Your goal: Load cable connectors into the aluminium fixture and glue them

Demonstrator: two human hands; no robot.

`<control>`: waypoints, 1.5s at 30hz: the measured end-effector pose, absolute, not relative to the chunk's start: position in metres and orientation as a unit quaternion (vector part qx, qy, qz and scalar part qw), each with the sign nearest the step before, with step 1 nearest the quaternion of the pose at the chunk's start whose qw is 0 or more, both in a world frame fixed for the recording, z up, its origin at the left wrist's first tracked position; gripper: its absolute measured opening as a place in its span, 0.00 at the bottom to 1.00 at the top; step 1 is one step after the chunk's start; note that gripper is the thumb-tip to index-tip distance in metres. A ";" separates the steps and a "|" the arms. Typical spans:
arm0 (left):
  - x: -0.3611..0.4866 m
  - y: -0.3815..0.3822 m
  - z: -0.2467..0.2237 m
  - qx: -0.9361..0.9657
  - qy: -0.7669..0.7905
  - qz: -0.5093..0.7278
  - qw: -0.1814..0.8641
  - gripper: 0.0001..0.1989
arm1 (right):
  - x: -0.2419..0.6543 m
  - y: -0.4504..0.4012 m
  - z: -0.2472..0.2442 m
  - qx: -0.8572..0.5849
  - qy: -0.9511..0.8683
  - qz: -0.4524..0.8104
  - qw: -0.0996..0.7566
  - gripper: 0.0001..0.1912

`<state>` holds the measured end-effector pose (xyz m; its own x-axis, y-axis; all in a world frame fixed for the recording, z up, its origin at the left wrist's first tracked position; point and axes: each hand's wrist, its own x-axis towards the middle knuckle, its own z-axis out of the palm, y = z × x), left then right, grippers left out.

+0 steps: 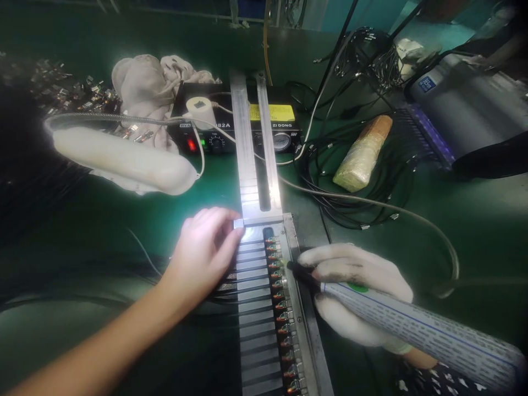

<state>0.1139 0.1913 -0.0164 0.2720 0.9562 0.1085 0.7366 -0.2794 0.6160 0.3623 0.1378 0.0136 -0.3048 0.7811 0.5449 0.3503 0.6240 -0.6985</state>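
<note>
Green table (198, 181) under everything. Long metal rack (295, 286) on it, centre, lying between your hands; long axis runs away from you, far end leaning slightly left. Black control box (231, 144) past the rack's slotted part, behind two metal rails (244, 143).

Printed tube (416, 333) right of the rack, roughly crosswise to it: back end low right, black tip (293, 267) pointing left at the rack's right side. Your right hand (367, 269), gloved, is closed round its front part, fingers over the top and thumb side below.

Your left hand (202, 247), bare, is on the rack's left side, thumb and finger pinching a small metal block (238, 223) at the left edge, near the top of the slats (252, 286).

Small connectors (282, 304) sit in a row along the rack, right of the slats. The row follows the rack's long axis, so the tube crosses it. Right hand is nearer the row; left is across the slats. Black tip is just beside the upper connectors; can't tell if touching.
</note>
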 end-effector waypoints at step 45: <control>0.115 0.192 -0.017 0.768 0.550 0.245 0.219 0.08 | 0.365 0.139 0.008 -0.381 -0.758 0.250 0.467 0.12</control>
<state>0.1155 0.1923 -0.0174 0.2751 0.9518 0.1355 0.7369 -0.2992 0.6062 0.3655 0.1391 0.0082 -0.2725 0.8113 0.5173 0.3446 0.5843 -0.7348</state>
